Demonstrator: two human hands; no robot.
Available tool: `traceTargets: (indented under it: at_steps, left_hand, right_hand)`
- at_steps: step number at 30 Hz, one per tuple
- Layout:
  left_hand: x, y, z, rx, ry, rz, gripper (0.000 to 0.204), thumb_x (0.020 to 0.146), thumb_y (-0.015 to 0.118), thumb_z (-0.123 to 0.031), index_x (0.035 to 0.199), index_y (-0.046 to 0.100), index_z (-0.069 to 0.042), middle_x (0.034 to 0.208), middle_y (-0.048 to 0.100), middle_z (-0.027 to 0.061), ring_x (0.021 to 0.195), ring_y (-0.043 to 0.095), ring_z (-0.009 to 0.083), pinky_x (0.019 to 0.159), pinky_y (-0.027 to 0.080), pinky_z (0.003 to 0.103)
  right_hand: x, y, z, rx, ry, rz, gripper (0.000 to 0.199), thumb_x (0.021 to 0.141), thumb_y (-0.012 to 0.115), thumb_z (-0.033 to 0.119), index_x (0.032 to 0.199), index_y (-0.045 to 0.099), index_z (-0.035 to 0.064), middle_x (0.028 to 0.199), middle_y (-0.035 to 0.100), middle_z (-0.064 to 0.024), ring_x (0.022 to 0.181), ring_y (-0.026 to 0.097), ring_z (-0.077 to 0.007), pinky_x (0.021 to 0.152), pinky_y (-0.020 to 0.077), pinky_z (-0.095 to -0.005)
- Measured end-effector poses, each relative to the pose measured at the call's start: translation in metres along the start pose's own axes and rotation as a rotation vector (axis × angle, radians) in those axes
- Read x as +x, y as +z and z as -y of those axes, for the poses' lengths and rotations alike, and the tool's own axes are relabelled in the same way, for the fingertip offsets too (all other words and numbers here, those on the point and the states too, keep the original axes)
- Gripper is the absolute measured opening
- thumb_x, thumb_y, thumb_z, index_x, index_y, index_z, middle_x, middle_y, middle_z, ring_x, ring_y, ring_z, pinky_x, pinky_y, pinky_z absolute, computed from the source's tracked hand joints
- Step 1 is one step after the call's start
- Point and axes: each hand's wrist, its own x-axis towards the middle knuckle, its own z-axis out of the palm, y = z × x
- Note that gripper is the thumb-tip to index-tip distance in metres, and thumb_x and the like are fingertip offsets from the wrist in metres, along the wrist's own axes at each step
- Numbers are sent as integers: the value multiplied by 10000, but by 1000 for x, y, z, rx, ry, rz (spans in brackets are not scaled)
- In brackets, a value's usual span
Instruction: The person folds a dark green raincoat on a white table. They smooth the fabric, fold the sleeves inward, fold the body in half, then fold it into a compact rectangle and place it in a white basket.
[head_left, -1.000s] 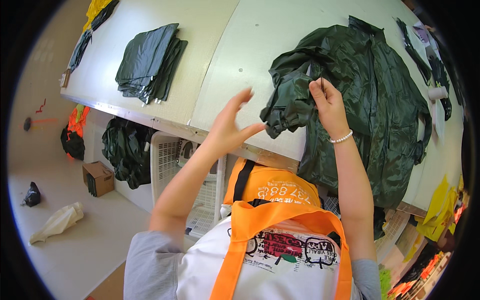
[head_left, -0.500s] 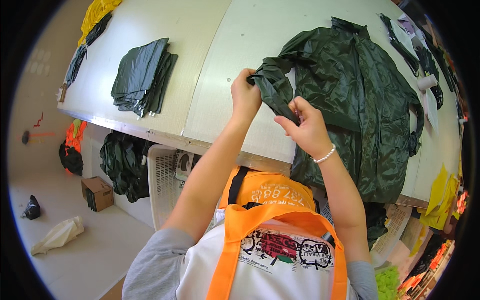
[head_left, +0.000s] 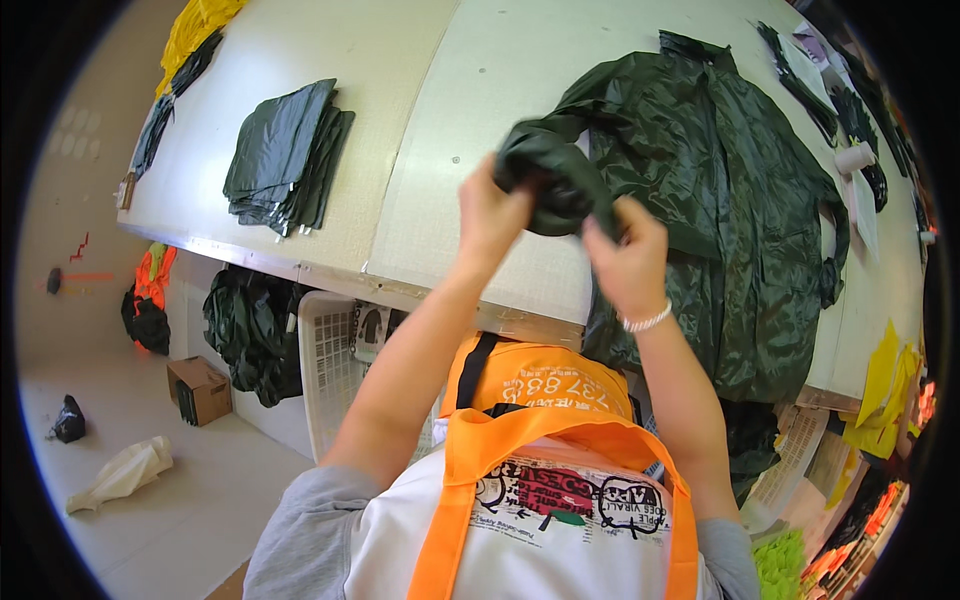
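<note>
A dark green rain jacket point(head_left: 700, 200) lies spread on the light table, its collar at the far side and its hem over the near edge. My left hand point(head_left: 492, 215) and my right hand point(head_left: 628, 258) grip opposite sides of the cuff end of its left-lying sleeve point(head_left: 560, 170), lifted off the table. Between them the sleeve opening shows as a dark, rounded hole. Both hands are somewhat blurred, with the fingers closed on the fabric. The jacket's other sleeve point(head_left: 830, 235) lies along its right side.
A stack of folded dark green garments point(head_left: 285, 155) sits left on the table point(head_left: 420, 180). A white roll point(head_left: 853, 159) and papers lie at the right. Below the near edge stand a white plastic basket point(head_left: 325, 350) and a cardboard box point(head_left: 200, 388). Yellow fabric point(head_left: 195, 40) is at far left.
The sleeve end was narrow and gathered between my hands; now it is spread into a rounded opening. My right hand has moved slightly right and down. The jacket body stays in place.
</note>
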Motion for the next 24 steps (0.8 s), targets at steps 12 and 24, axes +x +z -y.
traceTargets:
  at_steps: [12,24]
  left_hand:
    - [-53,-21,-20,249,396,114,282,677,639,107,840,474,-54,814,499,49,715,485,145,630,411,242]
    - [-36,-31,-41,370,638,273,379,533,742,18,865,581,-66,904,612,67,845,569,272,756,446,368]
  right_hand:
    - [-36,-19,8,22,11,34,236,753,715,2,758,486,56,591,449,49,516,339,-17,458,309,-175]
    - [-62,-35,-4,-117,-117,-267,256,684,635,-115,709,448,59,572,406,16,498,354,-32,456,316,-175]
